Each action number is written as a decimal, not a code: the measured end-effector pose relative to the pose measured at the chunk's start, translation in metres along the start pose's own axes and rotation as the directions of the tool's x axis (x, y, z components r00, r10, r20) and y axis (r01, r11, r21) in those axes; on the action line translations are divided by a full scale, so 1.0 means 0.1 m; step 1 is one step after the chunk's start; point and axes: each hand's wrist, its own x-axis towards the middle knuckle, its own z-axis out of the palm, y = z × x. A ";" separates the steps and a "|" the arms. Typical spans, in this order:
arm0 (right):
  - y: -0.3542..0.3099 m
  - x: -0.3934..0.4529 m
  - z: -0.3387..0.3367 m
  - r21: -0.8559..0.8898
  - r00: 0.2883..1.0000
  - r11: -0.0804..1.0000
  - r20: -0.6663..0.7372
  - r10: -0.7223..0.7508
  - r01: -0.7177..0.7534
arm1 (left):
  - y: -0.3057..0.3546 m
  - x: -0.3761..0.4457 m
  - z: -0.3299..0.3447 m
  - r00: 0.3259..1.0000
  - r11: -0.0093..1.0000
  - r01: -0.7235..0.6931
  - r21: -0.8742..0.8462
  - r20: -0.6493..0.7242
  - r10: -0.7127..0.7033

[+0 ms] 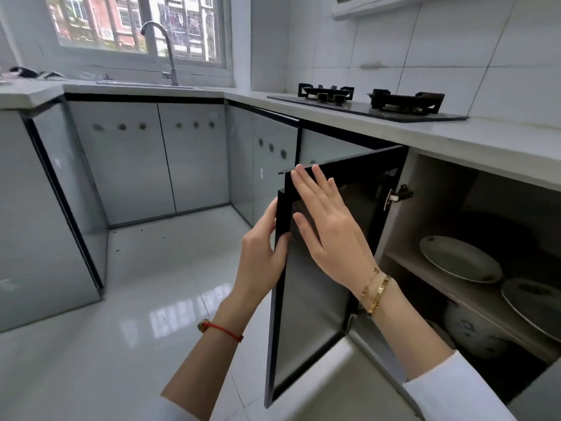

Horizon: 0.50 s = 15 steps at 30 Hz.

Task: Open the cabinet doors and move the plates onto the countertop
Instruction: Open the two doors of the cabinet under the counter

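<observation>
Black-framed glass cabinet door (pixel 315 287) stands swung wide out from the cabinet (pixel 431 208) under the countertop (pixel 473 138), hinged on its far side, free edge pointing toward the camera. Left hand (pixel 261 253) is clamped on that free vertical edge about a third of the way down, thumb on the inner face, fingers wrapped round the outer side. Right hand (pixel 331 229) lies flat and spread on the door's inner glass, fingers apart, fingertips reaching the top corner of the frame; it grips nothing. Gold bracelets (pixel 375 291) on the right wrist, red string (pixel 221 329) on the left, white sleeves on both arms. Cabinet opening is clear to the right of the door. Two plates sit on the inner shelf (pixel 455 287): one plate (pixel 458 258) nearer the door, second plate (pixel 534 302) to its right and partly cut off by the frame edge; they look close together, cannot tell if touching. White patterned pot (pixel 470 332) below the shelf, near the front lip. Countertop directly above the cabinet is bare white stone, with the gas stove (pixel 370 103) further along it. Tiled floor (pixel 151 284) to the left of the door is open, with closed cabinet fronts along the far and left walls. Sink tap (pixel 164 47) sits under the window, well apart from the hands.
</observation>
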 end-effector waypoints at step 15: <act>0.06 0.53 0.46 -0.019 0.999 1.000 0.054 0.006 -0.005 | -0.46 0.41 -0.23 0.989 0.987 0.148 0.062 -0.028 -0.146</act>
